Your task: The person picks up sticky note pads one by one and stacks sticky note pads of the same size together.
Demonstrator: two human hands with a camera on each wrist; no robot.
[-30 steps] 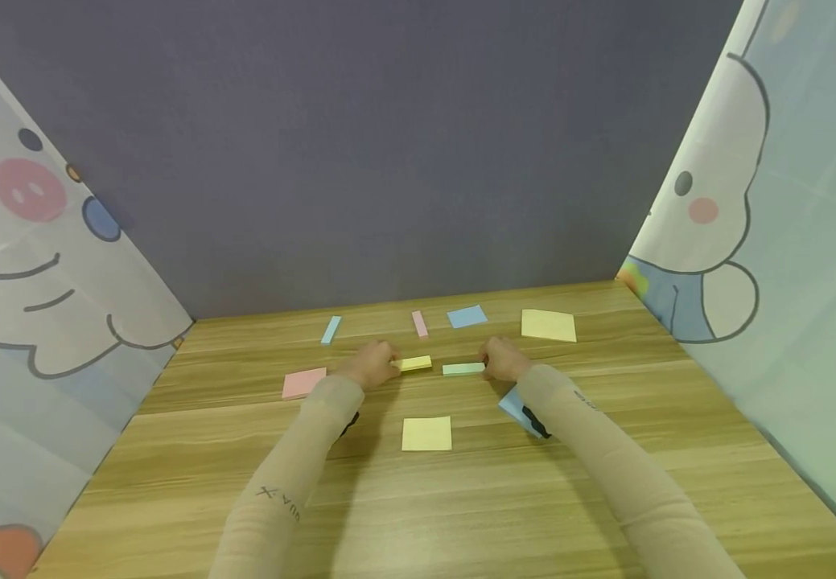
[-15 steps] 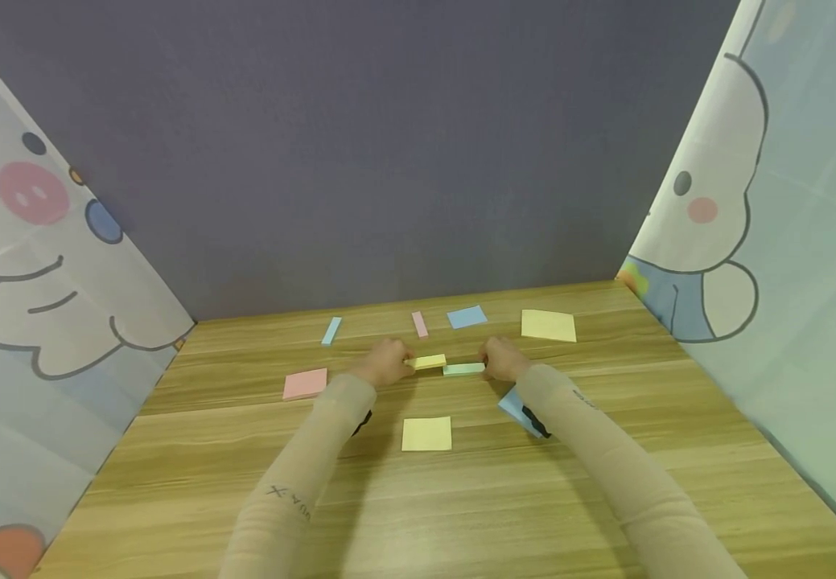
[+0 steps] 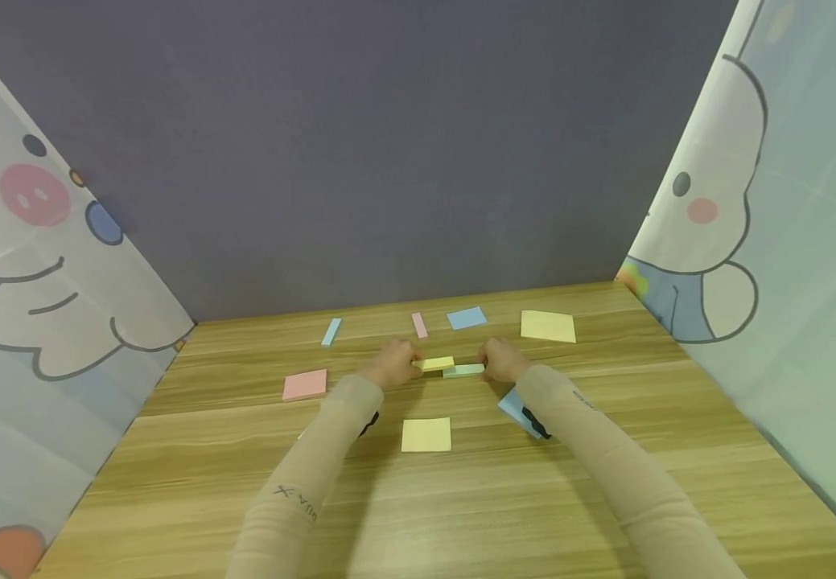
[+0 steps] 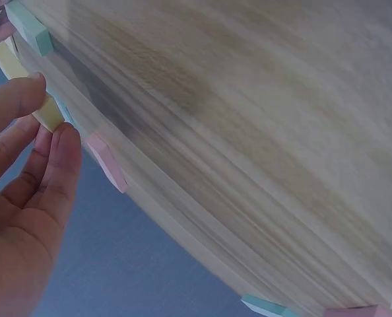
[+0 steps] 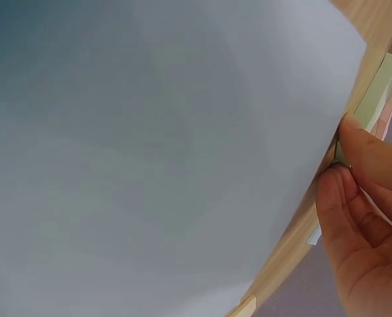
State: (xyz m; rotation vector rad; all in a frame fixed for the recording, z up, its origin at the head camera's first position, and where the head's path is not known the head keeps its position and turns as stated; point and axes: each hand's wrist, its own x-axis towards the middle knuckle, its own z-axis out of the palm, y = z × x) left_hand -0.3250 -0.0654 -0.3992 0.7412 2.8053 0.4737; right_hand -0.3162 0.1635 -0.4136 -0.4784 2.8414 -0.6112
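Note:
Between its thumb and fingers, my left hand [image 3: 392,366] pinches one end of a narrow yellow sticky note pad [image 3: 438,364]. My right hand [image 3: 503,360] pinches the right end of a narrow green sticky note pad [image 3: 464,371]. In the head view the yellow pad's free end overlaps the green pad's left end. Whether the two touch, I cannot tell. The left wrist view has the yellow pad [image 4: 51,113] at the fingertips and the green pad [image 4: 32,32] in the upper left corner. In the right wrist view, thumb and fingers hold the green pad [image 5: 375,92].
Behind the hands lie a narrow blue pad [image 3: 331,332], a narrow pink pad [image 3: 419,325], a blue square pad [image 3: 467,318] and a yellow one [image 3: 548,326]. A pink pad [image 3: 305,384] is left, another yellow pad [image 3: 426,435] in front, a blue pad [image 3: 519,412] under the right wrist.
My left hand has moved right with the yellow pad, bringing its free end over the green pad's left end. The right hand has stayed in place with the green pad.

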